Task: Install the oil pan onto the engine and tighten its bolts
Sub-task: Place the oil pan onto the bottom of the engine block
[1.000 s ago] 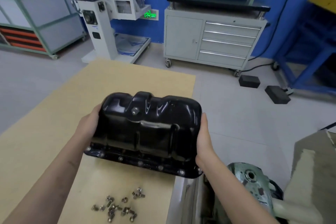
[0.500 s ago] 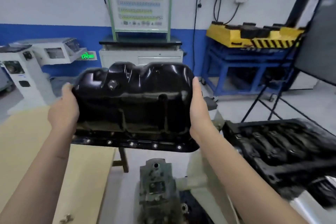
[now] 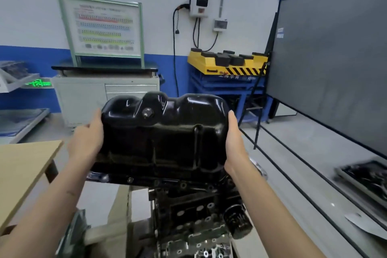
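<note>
A: What lay at the left margin?

B: The corner of a wooden table [image 3: 23, 165]. Next came the left hand [image 3: 89, 140], its palm against the left end wall of the oil pan [image 3: 165, 138] and its fingers wrapped behind that wall.

A: And the pan itself?

B: It was held in mid-air, sump side toward the viewer, drain plug [image 3: 147, 112] up, its bolt flange [image 3: 129, 179] lowest, just above the engine [image 3: 194, 216]; whether the two touched could not be told.

A: The right side?

B: The right hand [image 3: 235, 144] was pressed flat on the opposite end wall, fingers straight, clamping the pan between both palms.

A: How would it handle?

B: Probably as a stiff, moderately heavy steel pressing; the glossy paint looked slippery, so a two-handed hold on the end walls or flange seemed safest.

A: Farther right?

B: A dark screen [image 3: 335, 65].
</note>
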A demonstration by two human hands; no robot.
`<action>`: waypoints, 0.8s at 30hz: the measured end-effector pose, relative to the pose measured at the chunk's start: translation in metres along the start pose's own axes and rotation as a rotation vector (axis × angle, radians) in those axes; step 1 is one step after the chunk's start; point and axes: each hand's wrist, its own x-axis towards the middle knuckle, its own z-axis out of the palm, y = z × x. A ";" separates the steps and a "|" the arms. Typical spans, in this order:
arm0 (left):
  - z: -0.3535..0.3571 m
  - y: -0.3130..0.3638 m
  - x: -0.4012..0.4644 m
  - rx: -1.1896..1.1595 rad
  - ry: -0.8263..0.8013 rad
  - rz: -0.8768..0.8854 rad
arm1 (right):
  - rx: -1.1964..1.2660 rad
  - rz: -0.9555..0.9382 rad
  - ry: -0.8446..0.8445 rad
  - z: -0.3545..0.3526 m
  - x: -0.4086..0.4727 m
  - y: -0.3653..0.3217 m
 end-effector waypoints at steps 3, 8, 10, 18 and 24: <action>0.024 0.016 -0.011 0.042 -0.009 -0.003 | -0.009 0.009 0.020 -0.027 0.014 -0.003; 0.062 0.032 -0.021 0.050 -0.066 0.026 | 0.002 0.024 0.033 -0.064 0.043 -0.005; 0.078 0.034 -0.025 0.043 -0.071 0.023 | 0.011 0.017 0.056 -0.079 0.055 -0.005; 0.135 0.017 -0.053 0.069 -0.076 -0.044 | -0.034 0.043 0.013 -0.128 0.105 0.011; 0.152 0.002 -0.074 0.266 -0.057 -0.095 | -0.135 0.074 -0.167 -0.156 0.142 0.020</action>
